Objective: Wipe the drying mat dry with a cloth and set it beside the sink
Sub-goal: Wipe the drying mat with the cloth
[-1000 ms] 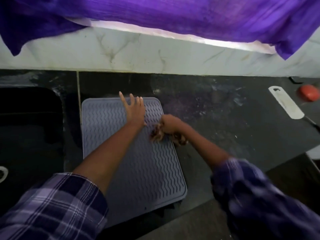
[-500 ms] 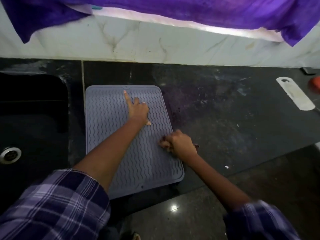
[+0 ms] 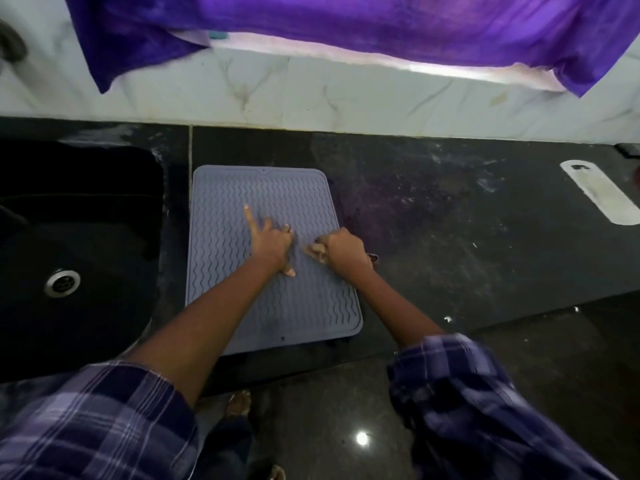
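Observation:
A grey drying mat (image 3: 225, 202) with wavy ridges lies flat on the black counter (image 3: 450, 220), just right of the black sink (image 3: 76, 237). My left hand (image 3: 272, 242) rests on the middle of the mat, index finger stretched out and the other fingers curled. My right hand (image 3: 343, 249) is beside it near the mat's right edge, closed on a small bunched brownish cloth (image 3: 317, 252) pressed onto the mat. Most of the cloth is hidden under the hand.
The sink has a metal drain (image 3: 62, 283). A white flat tool (image 3: 602, 192) lies at the counter's far right. A purple cloth (image 3: 346, 22) hangs over the marble backsplash. The counter's front edge runs below the mat, with dark floor beyond.
My left hand has slid back toward me on the mat and curled its fingers. My right hand with the cloth moved down the right side, then back toward the middle.

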